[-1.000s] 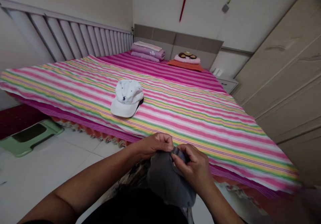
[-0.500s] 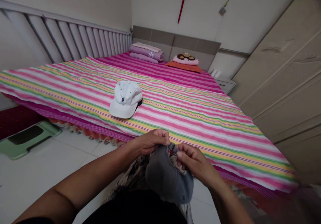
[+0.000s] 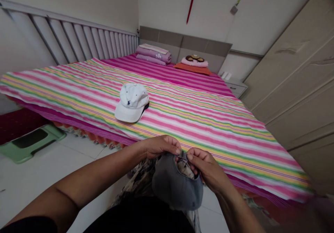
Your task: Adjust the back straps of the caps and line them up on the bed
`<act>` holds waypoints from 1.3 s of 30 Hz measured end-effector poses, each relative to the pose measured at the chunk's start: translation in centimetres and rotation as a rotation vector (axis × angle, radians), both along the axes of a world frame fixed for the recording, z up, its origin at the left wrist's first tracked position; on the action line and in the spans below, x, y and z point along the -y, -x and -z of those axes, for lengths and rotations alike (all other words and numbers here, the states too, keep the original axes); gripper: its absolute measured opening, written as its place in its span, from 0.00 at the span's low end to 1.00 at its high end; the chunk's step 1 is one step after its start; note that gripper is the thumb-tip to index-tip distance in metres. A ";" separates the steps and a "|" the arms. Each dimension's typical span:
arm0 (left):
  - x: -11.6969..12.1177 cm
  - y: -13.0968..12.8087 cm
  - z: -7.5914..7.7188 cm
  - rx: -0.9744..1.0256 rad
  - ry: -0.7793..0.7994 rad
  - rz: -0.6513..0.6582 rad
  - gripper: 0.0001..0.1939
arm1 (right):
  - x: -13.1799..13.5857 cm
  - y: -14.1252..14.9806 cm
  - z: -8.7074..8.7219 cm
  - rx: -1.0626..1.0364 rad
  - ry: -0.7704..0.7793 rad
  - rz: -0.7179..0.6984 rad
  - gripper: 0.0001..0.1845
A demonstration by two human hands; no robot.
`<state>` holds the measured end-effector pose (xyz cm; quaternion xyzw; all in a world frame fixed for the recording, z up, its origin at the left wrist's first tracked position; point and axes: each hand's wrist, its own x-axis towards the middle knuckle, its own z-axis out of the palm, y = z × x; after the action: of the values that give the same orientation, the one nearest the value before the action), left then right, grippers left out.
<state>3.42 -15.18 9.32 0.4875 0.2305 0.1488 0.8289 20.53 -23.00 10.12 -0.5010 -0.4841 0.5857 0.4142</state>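
Observation:
A grey cap (image 3: 173,187) hangs between my hands over my lap, its back strap and rounded opening uppermost. My left hand (image 3: 163,146) pinches the strap from the left, near a small buckle (image 3: 182,154). From the right, my right hand (image 3: 205,165) grips the strap's other side between thumb and fingers. Both hands are closed, and the fingertips partly cover the strap. Beyond them a white cap (image 3: 132,102) with a small dark emblem rests upright on the bed, its brim towards me, touched by neither hand.
A striped sheet (image 3: 221,125) covers the bed in front of me. Folded purple bedding (image 3: 153,55) and a pink and orange stack (image 3: 194,64) lie by the headboard (image 3: 167,40). On the floor at left stands a green stool (image 3: 26,151); a wardrobe (image 3: 292,97) is at right.
My hands have shifted slightly right with the grey cap, and its back opening now shows wider. The white cap stays where it was on the bed.

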 end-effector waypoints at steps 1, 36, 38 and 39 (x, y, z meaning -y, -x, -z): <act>0.2 -0.1 -0.1 0.017 -0.036 -0.015 0.13 | 0.0 0.0 0.0 0.007 -0.002 0.006 0.15; 2.7 0.4 -0.1 -0.276 -1.495 -0.241 0.11 | 0.0 2.2 2.6 -0.456 0.128 0.089 0.13; 2.7 0.4 -0.1 -0.289 -1.477 -0.243 0.12 | 0.0 2.2 2.6 -0.439 0.120 0.107 0.13; 2.7 0.4 -0.1 -0.296 -1.467 -0.246 0.13 | 0.0 2.2 2.6 -0.435 0.113 0.108 0.12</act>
<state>3.05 -17.84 9.38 0.8996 0.2338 0.2883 0.2299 18.30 -23.04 7.50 -0.4104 -0.3224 0.6830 0.5110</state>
